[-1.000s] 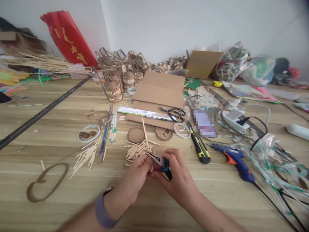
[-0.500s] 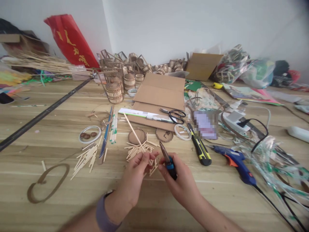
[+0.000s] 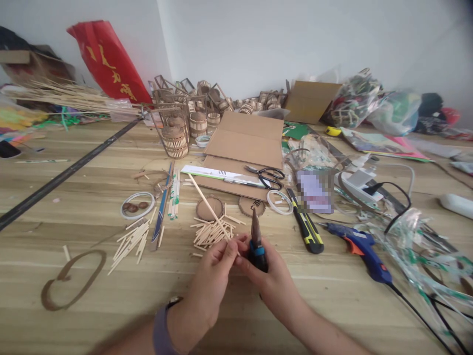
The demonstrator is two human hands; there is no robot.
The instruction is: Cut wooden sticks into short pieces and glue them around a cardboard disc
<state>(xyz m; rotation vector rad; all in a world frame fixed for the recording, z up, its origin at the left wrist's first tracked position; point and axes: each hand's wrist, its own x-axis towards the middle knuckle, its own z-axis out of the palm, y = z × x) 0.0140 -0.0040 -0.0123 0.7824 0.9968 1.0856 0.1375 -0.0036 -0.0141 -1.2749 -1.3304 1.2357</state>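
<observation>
My left hand (image 3: 214, 276) pinches a long thin wooden stick (image 3: 207, 203) that slants up and to the left over the floor. My right hand (image 3: 271, 276) grips small blue-handled pliers (image 3: 255, 236), jaws pointing up and away from me. The two hands meet just in front of a loose pile of short cut sticks (image 3: 212, 231). Two round cardboard discs (image 3: 210, 208) lie just beyond the pile. I wear a purple wristband (image 3: 162, 329) on my left wrist.
Around the hands on the wooden floor lie a yellow-black utility knife (image 3: 306, 228), a blue glue gun (image 3: 360, 242), black scissors (image 3: 266, 175), tape rings (image 3: 279, 201), flat cardboard (image 3: 246, 140), another stick pile (image 3: 131, 240) and woven cardboard baskets (image 3: 175, 135). Bags and clutter line the wall.
The pliers have swung from lying across the stick to standing upright in my right hand. My left hand has tipped the long stick to the left and drawn close to the right hand.
</observation>
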